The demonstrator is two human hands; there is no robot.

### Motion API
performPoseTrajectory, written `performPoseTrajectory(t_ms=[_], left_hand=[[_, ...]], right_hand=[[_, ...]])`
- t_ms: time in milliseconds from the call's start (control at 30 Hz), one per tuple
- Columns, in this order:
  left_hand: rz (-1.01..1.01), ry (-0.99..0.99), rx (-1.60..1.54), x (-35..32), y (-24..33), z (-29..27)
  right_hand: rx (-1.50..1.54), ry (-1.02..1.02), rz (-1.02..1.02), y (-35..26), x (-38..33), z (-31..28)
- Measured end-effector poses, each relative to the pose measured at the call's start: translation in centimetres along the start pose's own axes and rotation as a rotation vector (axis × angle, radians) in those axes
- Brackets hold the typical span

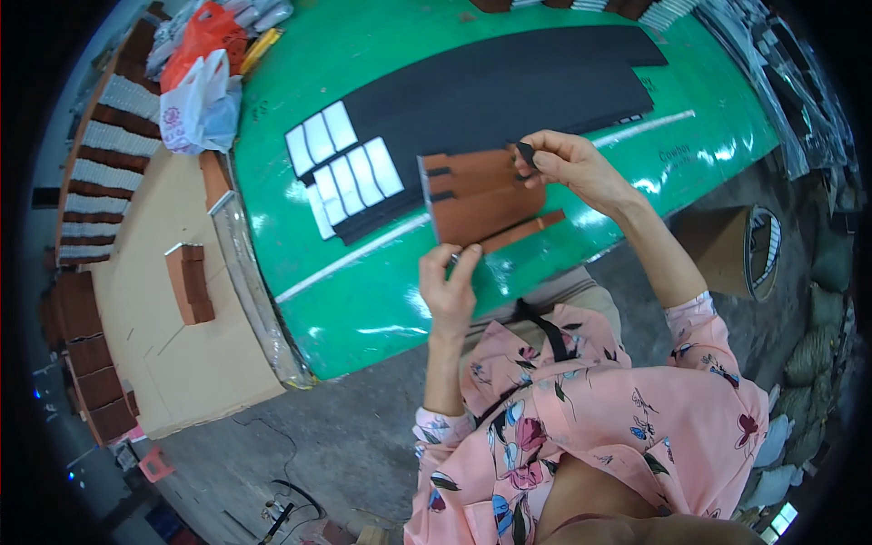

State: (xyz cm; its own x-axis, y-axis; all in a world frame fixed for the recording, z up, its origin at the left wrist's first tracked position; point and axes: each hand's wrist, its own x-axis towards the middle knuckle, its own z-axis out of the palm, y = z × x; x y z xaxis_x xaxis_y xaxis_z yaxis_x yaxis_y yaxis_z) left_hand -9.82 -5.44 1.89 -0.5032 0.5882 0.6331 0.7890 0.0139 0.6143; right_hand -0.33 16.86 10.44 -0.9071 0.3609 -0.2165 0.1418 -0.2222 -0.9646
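Observation:
On the green table [336, 341] in front of me lie several brown leather-like pieces [481, 195], side by side and overlapping, with small black tabs along their left part. My left hand [447, 291] pinches the near left end of the closest brown strip [522, 232] between thumb and fingers. Above the right end of the brown pieces, my right hand [577, 173] is closed on a small black piece [526, 154]. Its exact kind is hard to make out. Beyond them rest long stacked black sheets [490, 86], with white rectangular patches [359, 182] at the left end.
To the left, a cardboard-covered surface [232, 363] bears another brown piece [189, 283]. Rows of brown and white stacks [109, 150] line the far left. Red and white plastic bags [204, 91] sit at the back left corner. A round brown bin [718, 245] stands right of the table.

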Motion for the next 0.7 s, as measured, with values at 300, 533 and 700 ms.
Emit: performPoseTrajectory(t_ms=[300, 533, 700], left_hand=[[0.119, 0.027, 0.507, -0.7, 5.2, 3.0], [-0.025, -0.087, 0.555, -2.3, 6.7, 7.7], [0.011, -0.046, 0.570, -2.7, 5.8, 8.3]], right_hand=[[-0.029, 0.233, -0.009, 6.4, -6.9, -1.5], [-0.865, 0.301, -0.474, 5.5, -7.3, -1.4], [-0.990, 0.271, -0.575, 5.5, -6.6, -1.4]])
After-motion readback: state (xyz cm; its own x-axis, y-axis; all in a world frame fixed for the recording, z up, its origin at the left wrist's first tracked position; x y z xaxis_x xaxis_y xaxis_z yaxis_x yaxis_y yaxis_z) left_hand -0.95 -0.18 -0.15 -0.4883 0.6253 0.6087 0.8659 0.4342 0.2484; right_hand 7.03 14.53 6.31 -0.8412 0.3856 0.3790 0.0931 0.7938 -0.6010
